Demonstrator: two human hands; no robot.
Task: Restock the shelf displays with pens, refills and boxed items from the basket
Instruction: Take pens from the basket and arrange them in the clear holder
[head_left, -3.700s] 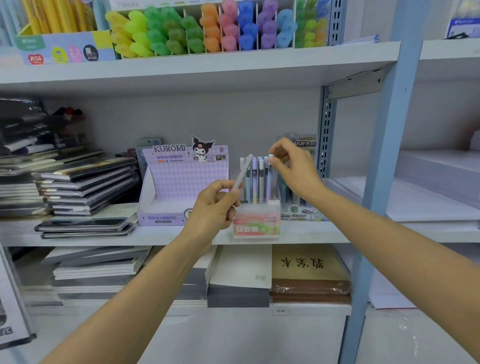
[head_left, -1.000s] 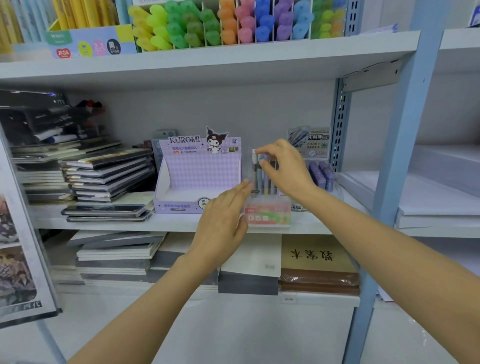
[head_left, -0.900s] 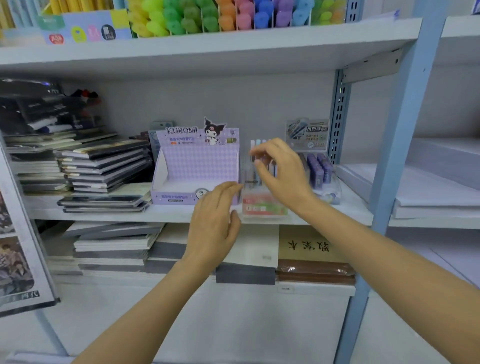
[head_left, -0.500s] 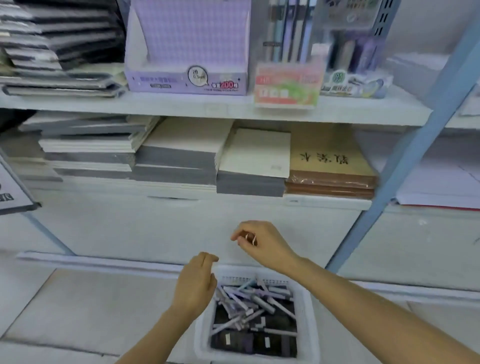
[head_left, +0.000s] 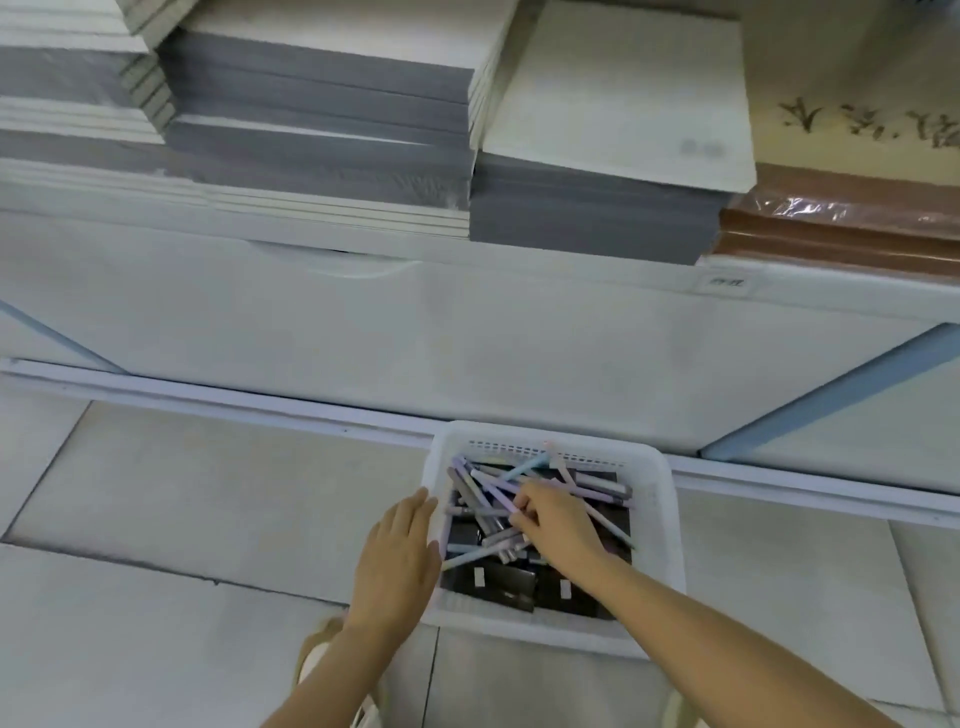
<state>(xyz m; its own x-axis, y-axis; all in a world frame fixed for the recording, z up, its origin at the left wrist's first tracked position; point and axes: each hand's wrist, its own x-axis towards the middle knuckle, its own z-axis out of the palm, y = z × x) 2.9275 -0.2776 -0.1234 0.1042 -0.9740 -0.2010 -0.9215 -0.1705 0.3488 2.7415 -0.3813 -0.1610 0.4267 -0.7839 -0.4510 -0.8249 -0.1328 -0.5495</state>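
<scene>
Above the basket (head_left: 669, 545) runs the shelf (head_left: 363, 322), loaded with stacked notebooks (head_left: 322, 119); no pen display is in view. The basket sits on the floor below it. Our left hand (head_left: 397, 561) lies against the basket's left rim, fingers straight and holding nothing. Our right hand (head_left: 558, 525) is inside the basket, fingers curled among the stock; we cannot tell whether they already pinch anything. Dark boxed items (head_left: 498, 582) line the basket's bottom under a heap of loose pens (head_left: 498, 483), so we judge that much restocking remains.
</scene>
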